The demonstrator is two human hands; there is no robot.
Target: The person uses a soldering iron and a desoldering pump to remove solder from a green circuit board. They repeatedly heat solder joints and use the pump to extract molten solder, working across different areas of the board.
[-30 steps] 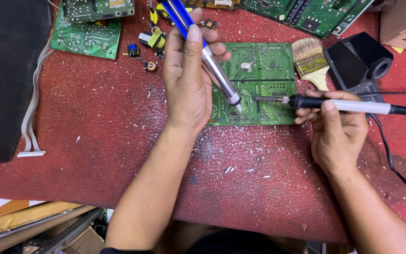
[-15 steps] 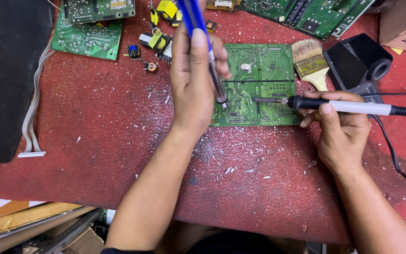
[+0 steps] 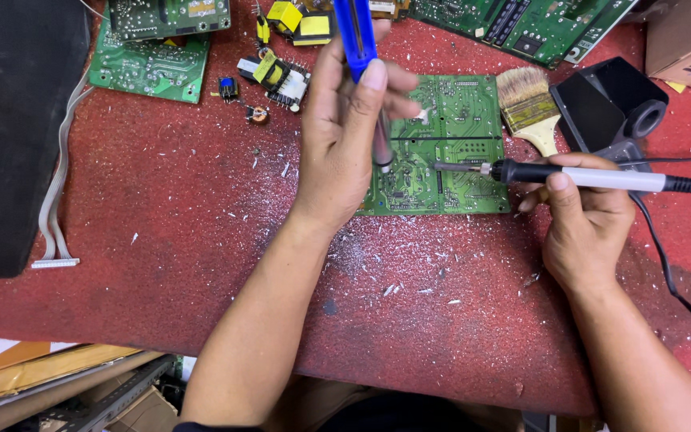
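My left hand [image 3: 345, 144] grips the blue pump [image 3: 359, 40], covering the green board [image 3: 449, 152]; my right hand [image 3: 585, 216] holds the soldering iron [image 3: 569, 176]; a brush [image 3: 528, 104] lies far right.

Left hand [image 3: 344, 136] fisted, thumb up; right hand [image 3: 584, 216] in pen-style grip, both forearms extended forward.

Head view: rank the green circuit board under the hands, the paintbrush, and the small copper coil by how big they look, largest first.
1. Green circuit board, largest though partly hidden by the left hand.
2. Paintbrush.
3. Copper coil, clearly smallest.
All lie flat on the red mat, so nearness hardly matters.
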